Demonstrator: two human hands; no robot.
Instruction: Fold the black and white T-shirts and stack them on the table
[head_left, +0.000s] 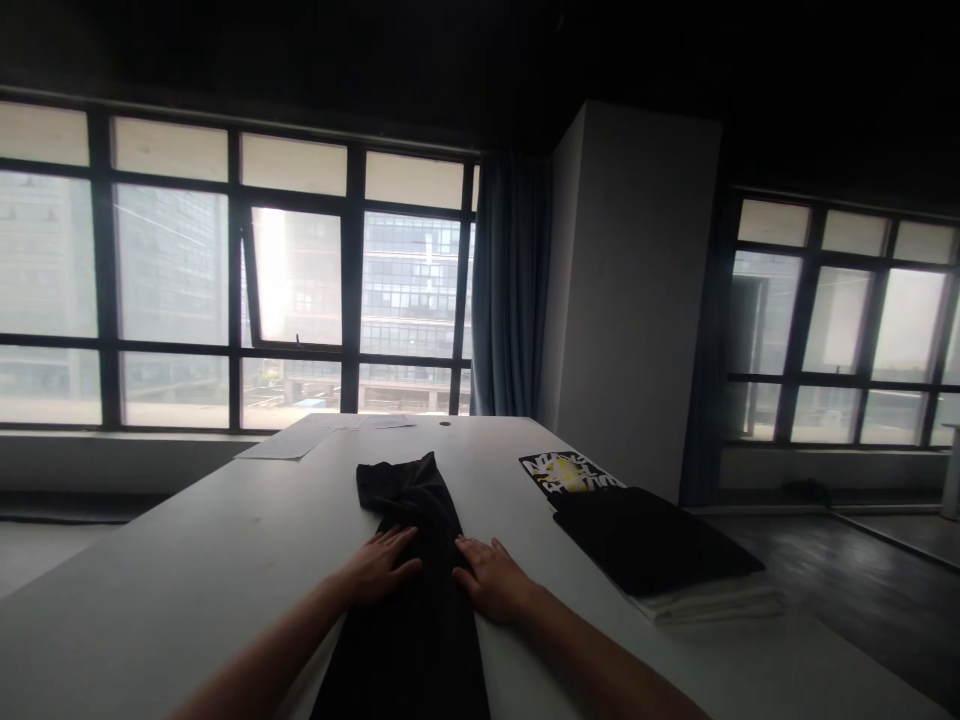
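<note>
A long black garment (pixel 411 560) lies along the middle of the white table (pixel 225 560), running away from me. My left hand (pixel 379 565) rests flat on its left edge, fingers spread. My right hand (pixel 491 578) lies flat at its right edge, fingers apart, partly on the table. Neither hand grips the cloth. The garment's far end (pixel 397 480) is bunched and rumpled.
To the right lies a stack of folded garments, black on top (pixel 652 540) and white beneath (pixel 720 603), with a black one bearing a yellow print (pixel 568 470) behind. Sheets of paper (pixel 300 438) lie at the table's far end. Large windows and a curtain stand behind.
</note>
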